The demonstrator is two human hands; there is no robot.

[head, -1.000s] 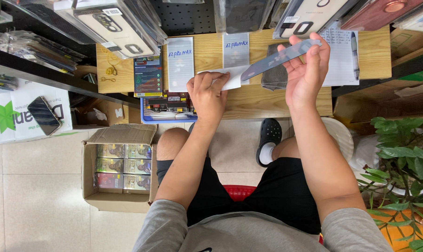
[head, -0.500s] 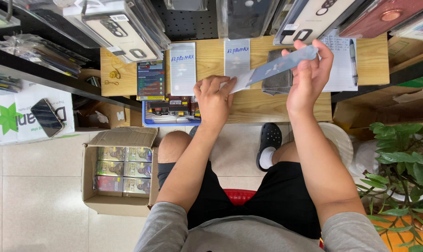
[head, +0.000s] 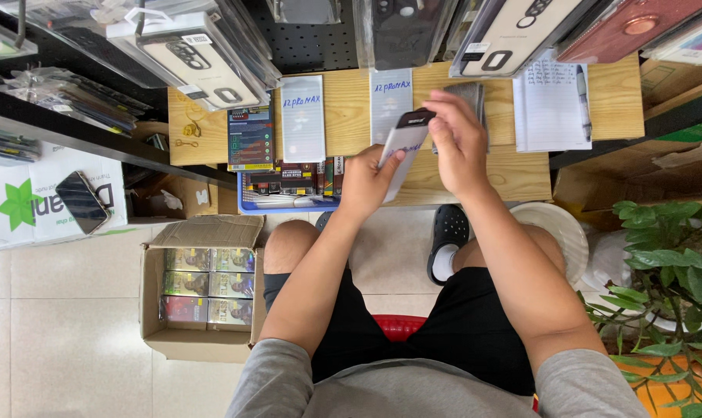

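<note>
An open cardboard box of small packs was set on the tiled floor — a lined notepad lay on the wooden table, a green plant alongside.

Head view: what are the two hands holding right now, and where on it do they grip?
Both hold one flat grey packet. The left hand grips its lower end, the right hand its dark upper end, above the wooden table.
</note>
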